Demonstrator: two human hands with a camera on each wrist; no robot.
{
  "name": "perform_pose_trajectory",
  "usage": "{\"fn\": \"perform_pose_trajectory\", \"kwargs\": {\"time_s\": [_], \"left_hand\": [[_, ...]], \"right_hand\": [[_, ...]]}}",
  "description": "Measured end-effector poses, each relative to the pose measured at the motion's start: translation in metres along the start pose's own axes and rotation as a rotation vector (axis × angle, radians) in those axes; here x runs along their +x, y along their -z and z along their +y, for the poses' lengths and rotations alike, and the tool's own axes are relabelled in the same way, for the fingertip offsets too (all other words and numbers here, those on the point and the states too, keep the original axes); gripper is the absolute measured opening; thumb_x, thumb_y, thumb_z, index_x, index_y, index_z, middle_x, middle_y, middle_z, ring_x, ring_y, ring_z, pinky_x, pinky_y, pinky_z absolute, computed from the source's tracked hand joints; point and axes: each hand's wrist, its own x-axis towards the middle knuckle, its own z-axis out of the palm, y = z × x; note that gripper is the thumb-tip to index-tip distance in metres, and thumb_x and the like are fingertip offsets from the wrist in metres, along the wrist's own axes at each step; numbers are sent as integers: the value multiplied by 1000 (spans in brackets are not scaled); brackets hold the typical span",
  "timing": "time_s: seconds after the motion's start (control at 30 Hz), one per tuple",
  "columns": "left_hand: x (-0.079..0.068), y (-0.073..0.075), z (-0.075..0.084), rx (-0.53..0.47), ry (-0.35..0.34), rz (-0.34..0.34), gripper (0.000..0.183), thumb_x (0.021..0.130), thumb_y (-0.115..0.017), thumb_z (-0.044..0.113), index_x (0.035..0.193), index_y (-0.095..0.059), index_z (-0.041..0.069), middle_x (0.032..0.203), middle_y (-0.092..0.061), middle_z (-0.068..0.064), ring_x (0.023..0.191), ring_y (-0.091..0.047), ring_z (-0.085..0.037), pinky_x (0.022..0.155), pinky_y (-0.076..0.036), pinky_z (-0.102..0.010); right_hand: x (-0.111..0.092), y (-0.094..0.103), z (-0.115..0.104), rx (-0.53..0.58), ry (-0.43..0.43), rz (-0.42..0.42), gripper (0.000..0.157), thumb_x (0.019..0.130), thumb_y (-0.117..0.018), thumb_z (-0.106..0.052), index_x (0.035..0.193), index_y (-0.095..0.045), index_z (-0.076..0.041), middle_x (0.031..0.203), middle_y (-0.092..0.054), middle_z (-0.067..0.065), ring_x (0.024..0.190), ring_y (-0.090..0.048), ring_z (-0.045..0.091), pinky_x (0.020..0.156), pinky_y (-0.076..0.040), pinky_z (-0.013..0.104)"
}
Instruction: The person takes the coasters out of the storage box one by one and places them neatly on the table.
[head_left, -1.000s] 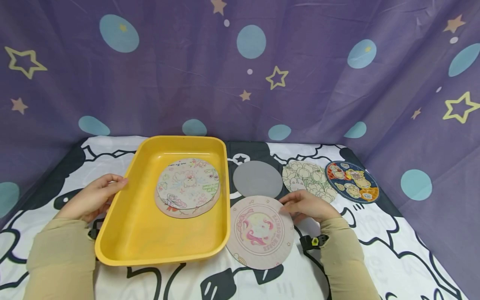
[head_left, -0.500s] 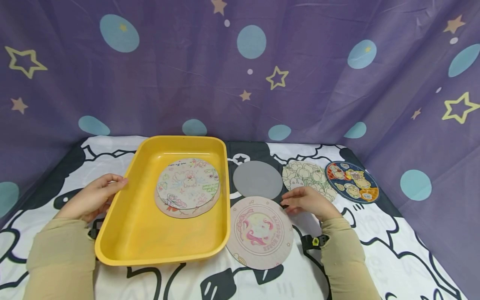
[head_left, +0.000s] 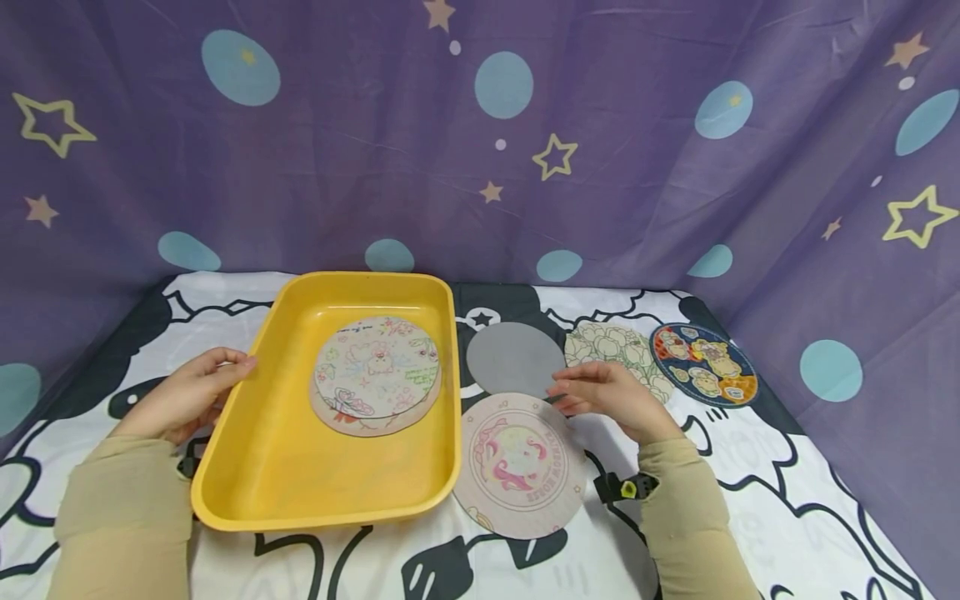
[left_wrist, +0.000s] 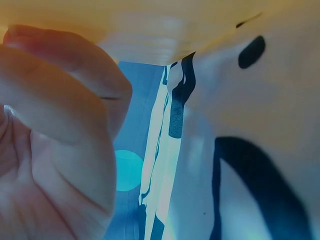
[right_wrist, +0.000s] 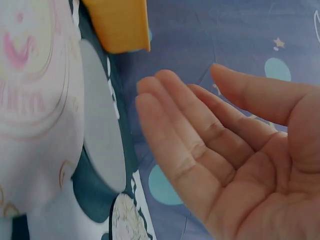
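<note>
My left hand grips the left rim of a yellow plastic tray, thumb on the rim and fingers curled beneath it. In the left wrist view the tray's underside shows above the bent fingers. Two round printed mats, the upper one a pale mat, lie overlapped in the tray. My right hand holds nothing; its fingers are loosely extended near the lower right edge of a plain grey round mat. Just below lies a pink round mat with horse artwork. The right wrist view shows the bare palm.
Right of the grey mat are a pale mat with green line drawings and a dark blue mat with cartoon animals, their edges meeting. A black-and-white patterned cloth covers the table. A purple curtain hangs behind.
My right hand has come off the pink mat's edge and moved up slightly, towards the grey mat. The left hand and the tray have stayed put.
</note>
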Motion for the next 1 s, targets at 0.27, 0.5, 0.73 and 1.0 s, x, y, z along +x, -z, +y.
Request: {"fn": "perform_pose_trajectory", "kwargs": {"time_s": [0.27,0.5,0.73,1.0], "left_hand": [[0,0,-1,-5,-4,-3,48,104,-44,47,123,-35,4,91,-66,4,76,-68,-15,67,-58,-36],[1,1,-1,-7,7,0,50,103,-45,49,124,-35,5,92,-66,4,77,-68,-14,68,-58,-35],[-1,0,1,-9,5,-1,47,103,-45,48,122,-35,6,91,-66,5,77,-67,-13,68,-58,-34],[-1,0,1,-11,2,-10,44,105,-42,44,122,-35,4,90,-66,6,75,-67,-12,66,-57,-33]], "right_hand": [[-2,-12,-11,128,51,34,43,101,-55,-10,134,-48,16,110,-72,13,92,-73,17,87,-58,33],[-2,-23,-17,219,75,42,39,100,-55,-9,132,-51,13,105,-73,6,90,-73,18,86,-58,34],[-2,-32,-21,271,94,41,39,99,-57,-8,132,-52,13,102,-74,4,89,-72,18,86,-58,35],[-1,-42,-25,352,91,49,33,97,-59,-6,127,-57,9,99,-75,4,87,-73,18,85,-58,35]]}}
